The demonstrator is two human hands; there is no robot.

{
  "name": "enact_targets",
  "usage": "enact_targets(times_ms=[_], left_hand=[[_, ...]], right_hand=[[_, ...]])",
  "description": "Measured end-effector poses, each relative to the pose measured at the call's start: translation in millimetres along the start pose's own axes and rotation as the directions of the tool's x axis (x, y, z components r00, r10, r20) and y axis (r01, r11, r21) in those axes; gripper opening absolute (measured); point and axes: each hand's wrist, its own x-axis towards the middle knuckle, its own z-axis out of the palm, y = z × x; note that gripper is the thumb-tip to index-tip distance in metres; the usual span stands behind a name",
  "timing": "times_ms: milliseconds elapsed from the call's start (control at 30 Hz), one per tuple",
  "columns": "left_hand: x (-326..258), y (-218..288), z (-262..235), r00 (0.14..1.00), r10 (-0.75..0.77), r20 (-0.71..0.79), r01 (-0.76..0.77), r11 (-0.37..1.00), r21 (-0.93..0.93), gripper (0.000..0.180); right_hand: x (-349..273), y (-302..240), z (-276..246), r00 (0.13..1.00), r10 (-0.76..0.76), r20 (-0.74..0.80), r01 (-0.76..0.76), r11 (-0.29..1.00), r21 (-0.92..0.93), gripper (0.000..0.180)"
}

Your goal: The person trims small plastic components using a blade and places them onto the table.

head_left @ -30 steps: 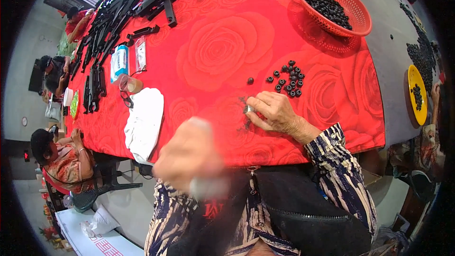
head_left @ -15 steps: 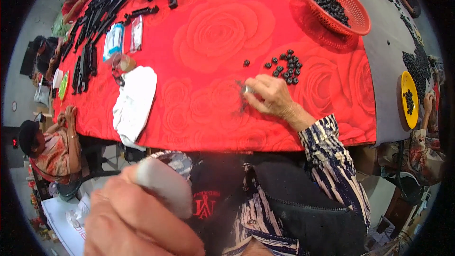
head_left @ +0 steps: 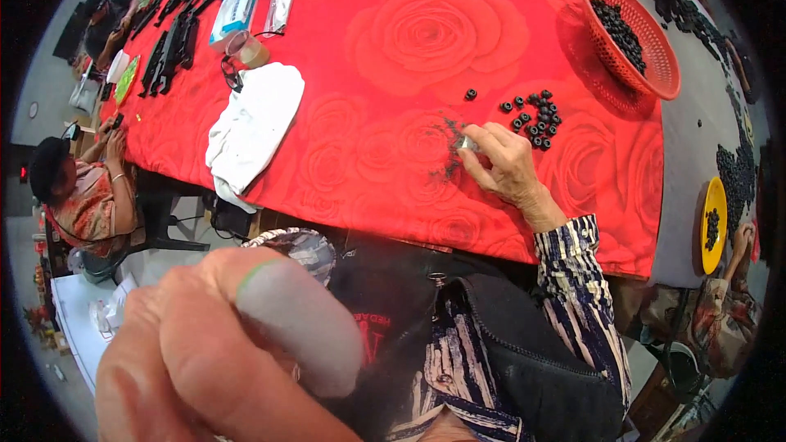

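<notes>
My left hand point(head_left: 192, 340) is raised very close in front of me, large and blurred, its fingers curled. A pale finger cot with a green rim point(head_left: 299, 323) covers one fingertip; whatever the fingers may hold is hidden. My right hand point(head_left: 508, 164) rests on the red rose-patterned tablecloth point(head_left: 368, 123), thumb and fingers bent together. Something pale point(head_left: 467, 144) shows at its fingertips, too small to make out. Black crumbs point(head_left: 446, 155) are scattered just left of those fingertips. Beyond the hand lies a group of small black ring-shaped parts point(head_left: 540, 119), with a single black part point(head_left: 470, 94) apart from them.
A red basket point(head_left: 661, 74) of black parts stands at the far right. A white cloth point(head_left: 255, 127), a clear cup point(head_left: 247, 51) and a blue-white packet point(head_left: 234, 15) lie at left, with long black pieces point(head_left: 173, 49) behind. People sit at both sides; a yellow plate point(head_left: 715, 258) is at right.
My view has turned, so the table things sit farther right and are tilted. The left hand looks larger and nearer. My right hand stays beside the black crumbs, with more of them showing.
</notes>
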Motion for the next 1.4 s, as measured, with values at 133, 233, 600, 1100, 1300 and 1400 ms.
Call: enact_targets(times_ms=[133, 233, 600, 1100, 1300, 1400], left_hand=[[-1, 11, -13, 0.962, -0.099, 0.256, 0.145, 0.975, -0.170, 0.024], [14, -13, -12, 0.988, -0.050, 0.149, 0.066, 0.992, -0.108, 0.043], [-23, -208, -87, 0.692, -0.254, -0.675, 0.681, 0.540, 0.495, 0.015], [-30, -292, -118, 0.726, -0.359, -0.587, 0.653, 0.627, 0.424, 0.019], [-63, -238, -151, 0.410, -0.608, -0.680, 0.314, 0.794, -0.521, 0.022], [-91, -226, -152, 0.468, -0.651, -0.598, 0.111, 0.714, -0.691, 0.022]], right_hand=[[14, -6, 5, 0.996, -0.079, -0.033, 0.080, 0.997, 0.020, 0.022], [4, 0, 7, 0.998, -0.053, -0.035, 0.053, 0.998, 0.022, 0.023], [8, 5, -1, 0.940, 0.281, -0.196, -0.243, 0.950, 0.196, 0.014], [7, 14, 2, 0.950, 0.244, -0.195, -0.210, 0.961, 0.179, 0.016], [6, 15, 2, 0.964, 0.196, -0.182, -0.181, 0.979, 0.095, 0.018], [6, 14, 7, 0.973, 0.173, -0.156, -0.156, 0.981, 0.118, 0.021]])
